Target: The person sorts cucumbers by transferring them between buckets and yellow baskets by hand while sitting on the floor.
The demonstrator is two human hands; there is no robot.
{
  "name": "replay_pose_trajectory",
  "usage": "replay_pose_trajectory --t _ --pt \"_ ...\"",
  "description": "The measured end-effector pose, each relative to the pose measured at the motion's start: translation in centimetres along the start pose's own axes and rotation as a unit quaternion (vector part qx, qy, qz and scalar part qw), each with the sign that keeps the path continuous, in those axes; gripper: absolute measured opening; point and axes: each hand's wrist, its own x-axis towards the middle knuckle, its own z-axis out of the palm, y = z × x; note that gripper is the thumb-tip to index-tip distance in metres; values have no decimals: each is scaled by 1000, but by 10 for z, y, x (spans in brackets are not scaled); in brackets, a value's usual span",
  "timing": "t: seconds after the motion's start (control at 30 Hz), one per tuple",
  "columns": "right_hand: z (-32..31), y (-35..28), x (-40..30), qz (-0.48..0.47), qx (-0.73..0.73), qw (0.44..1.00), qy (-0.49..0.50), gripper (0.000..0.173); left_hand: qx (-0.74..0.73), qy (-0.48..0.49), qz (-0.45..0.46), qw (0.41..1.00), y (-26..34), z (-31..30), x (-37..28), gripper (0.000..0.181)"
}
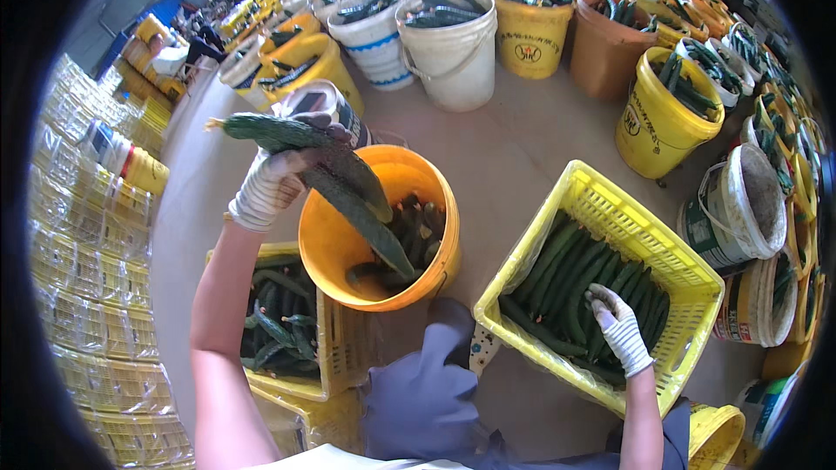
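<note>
My left hand (287, 173), in a striped work glove, grips two or more dark green cucumbers (356, 209) above an orange bucket (313, 267). Their lower ends hang over its mouth, and more cucumbers (418, 228) lie at its bottom. On the right, my gloved right hand (617, 323) rests on cucumbers (575, 281) laid in rows inside a yellow plastic crate (659, 235) lined with clear film. Whether its fingers hold one of them, I cannot tell. A second yellow crate (323, 339) of loosely piled cucumbers (281, 313) stands left of the bucket.
Buckets of cucumbers, among them a white bucket (450, 59) and a yellow bucket (673, 117), form an arc ahead and right. Stacked film-wrapped yellow crates (98, 274) line the left. A tilted white bucket (738, 209) stands beyond my crate. Farther back left is another person (202, 46).
</note>
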Motion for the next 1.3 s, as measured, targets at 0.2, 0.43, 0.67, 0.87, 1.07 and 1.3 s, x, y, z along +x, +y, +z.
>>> replay_pose_trajectory --t 0.2,0.43,0.67,0.87,1.07,1.3 --pt "77 -116 12 -144 143 973 -111 46 -225 -216 -14 950 -11 110 42 54" --pt "36 -92 -17 -67 338 933 -108 46 -286 -274 -168 903 -86 254 69 66" --pt "-22 -29 -60 -103 338 936 1 36 -226 -295 -186 910 -121 290 82 45" --pt "-90 -37 -139 -58 217 961 163 46 -66 -175 -234 954 -155 290 89 33" --pt "-180 -31 -295 -105 0 884 456 47 25 -104 -265 958 -203 283 98 26" --pt "-210 18 -368 -205 228 855 417 44 -81 -92 -310 943 -196 315 95 20"
